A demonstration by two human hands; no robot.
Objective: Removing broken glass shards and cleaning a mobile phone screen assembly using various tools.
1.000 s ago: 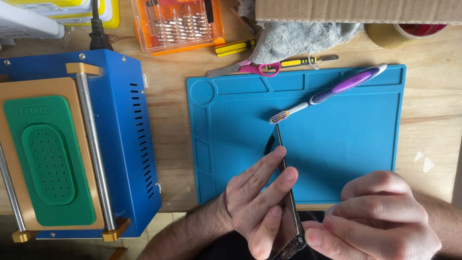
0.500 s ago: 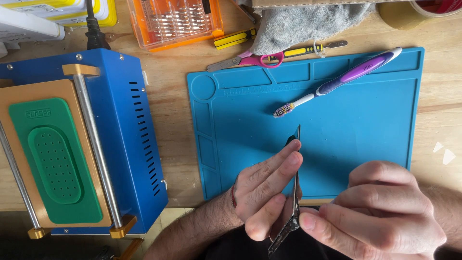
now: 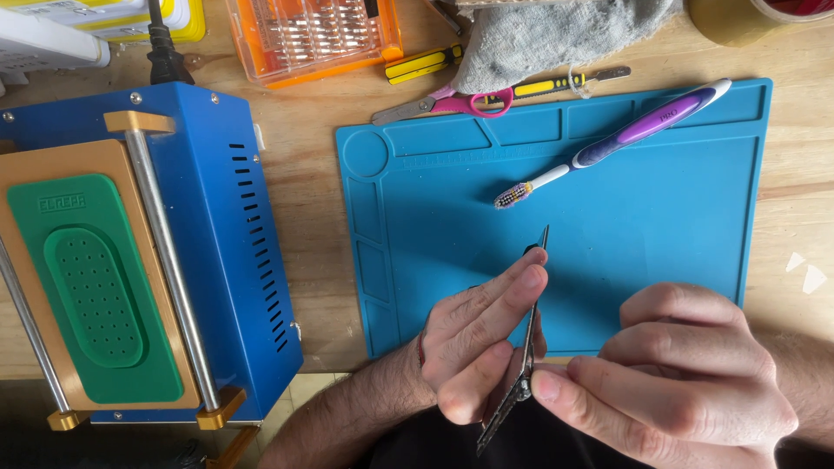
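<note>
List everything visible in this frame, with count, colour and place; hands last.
mat: 1, blue, on the wooden bench, centre right
toothbrush: 1, purple and white, lying on the mat's upper part
machine: 1, blue with green pad, left
bit case: 1, orange, top centre
scissors: 1, pink handles, above the mat
cloth: 1, grey, top centre
tape roll: 1, tan, top right corner
phone: 1, dark, seen edge-on, held over the mat's near edge
left hand: fingers laid along the phone
right hand: pinching the phone's lower part
</note>
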